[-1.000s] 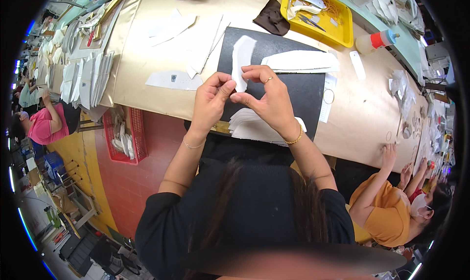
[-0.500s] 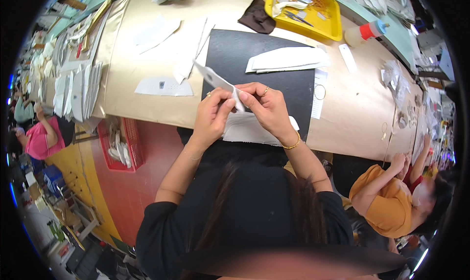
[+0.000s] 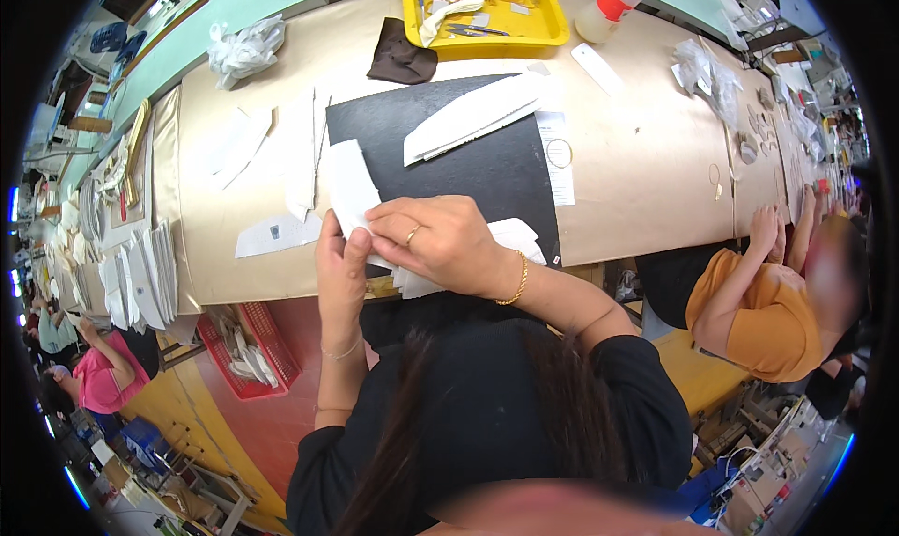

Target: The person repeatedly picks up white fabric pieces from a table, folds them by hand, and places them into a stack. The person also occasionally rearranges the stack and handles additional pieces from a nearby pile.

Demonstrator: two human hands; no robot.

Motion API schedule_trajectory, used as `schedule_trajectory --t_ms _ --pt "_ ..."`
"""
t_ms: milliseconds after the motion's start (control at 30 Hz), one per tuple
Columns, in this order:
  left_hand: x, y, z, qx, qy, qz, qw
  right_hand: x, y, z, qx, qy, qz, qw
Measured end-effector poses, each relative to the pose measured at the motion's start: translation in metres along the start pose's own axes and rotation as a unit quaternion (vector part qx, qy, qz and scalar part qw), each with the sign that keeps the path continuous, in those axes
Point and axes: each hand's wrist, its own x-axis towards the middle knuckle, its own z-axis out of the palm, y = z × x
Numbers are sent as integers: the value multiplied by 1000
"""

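Above the near left part of a black mat [image 3: 487, 185], my left hand [image 3: 339, 272] grips the lower end of a long white cloth piece [image 3: 352, 176], thumb on its face. My right hand [image 3: 445, 241] comes across from the right, its bent fingers closed on the same end of the piece. My fingers partly hide that end. Under and beside my right wrist lies a stack of white pieces [image 3: 517, 239] at the table's near edge. Another pile of white cloth pieces [image 3: 473, 115] rests slantwise on the mat.
A yellow tray [image 3: 552, 32] with small scissors stands at the back, beside a dark brown cloth [image 3: 403, 54] and a bottle [image 3: 611, 10]. A grey-white piece [image 3: 278, 235] lies to the left. Below the table sits a red basket [image 3: 281, 344]. Co-workers sit on both sides.
The white piece has turned and now shows a plain face. My right hand has swung over toward my left, its back now upward. The whole view has shifted.
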Motion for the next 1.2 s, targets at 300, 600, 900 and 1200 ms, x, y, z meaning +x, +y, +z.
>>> schedule_trajectory --t_ms 300,600,900,1200 --pt "-13 26 -10 -40 -44 -56 997 6 2 -22 141 -46 -52 988" --pt "-25 58 19 1 -114 -74 991 1 8 -24 289 -134 -31 947" --pt "-36 48 25 -159 -218 13 963 -5 68 -92 762 297 176 548" --pt "-41 53 -2 -256 -151 -115 948 -55 108 -217 344 479 38 806"
